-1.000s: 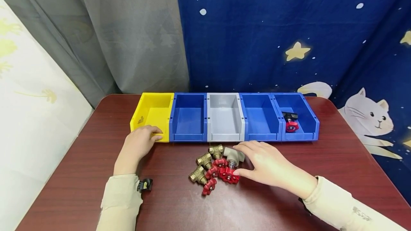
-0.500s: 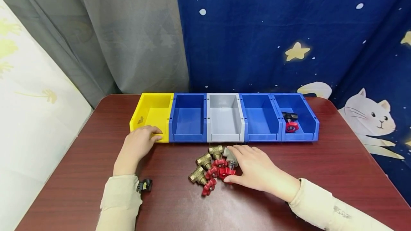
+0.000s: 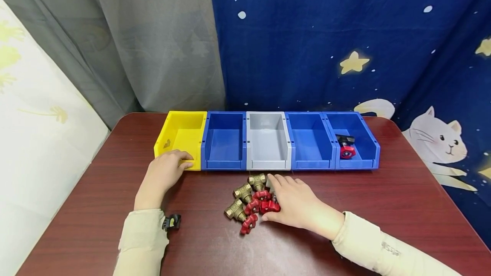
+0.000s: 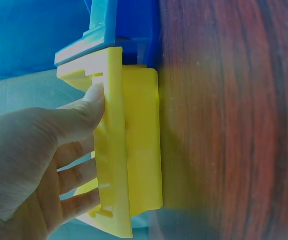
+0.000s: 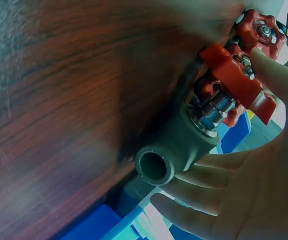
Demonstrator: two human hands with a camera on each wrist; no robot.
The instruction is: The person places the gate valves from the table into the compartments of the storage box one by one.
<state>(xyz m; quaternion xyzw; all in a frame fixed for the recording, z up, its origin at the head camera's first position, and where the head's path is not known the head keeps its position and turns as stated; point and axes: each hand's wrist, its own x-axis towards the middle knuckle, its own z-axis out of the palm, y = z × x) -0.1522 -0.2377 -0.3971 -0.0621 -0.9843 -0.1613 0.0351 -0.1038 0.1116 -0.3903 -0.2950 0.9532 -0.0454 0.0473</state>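
In the head view my left hand [image 3: 165, 173] is at the front lip of the yellow bin [image 3: 187, 137]. In the left wrist view its thumb lies on the lip while the other fingers pass behind it. My right hand [image 3: 297, 201], fingers spread and fairly straight, lies against the right side of a valve with a grey tee body [image 5: 178, 140] and red handwheel [image 3: 270, 206]. Much of that valve is hidden under the hand in the head view. Close on its left are brass valves [image 3: 243, 192] with red handwheels [image 3: 249, 223], bunched together on the table.
Right of the yellow bin stand a blue bin [image 3: 225, 142], a grey bin [image 3: 267, 139] and two more blue bins, side by side. The rightmost blue bin [image 3: 368, 163] holds a black valve [image 3: 346, 139] with a red handwheel. Curtains hang behind the table [image 3: 207, 242].
My right hand has moved left, and the grey valve has shifted slightly left with it, closer to the brass valves. The left hand stays at the yellow bin.
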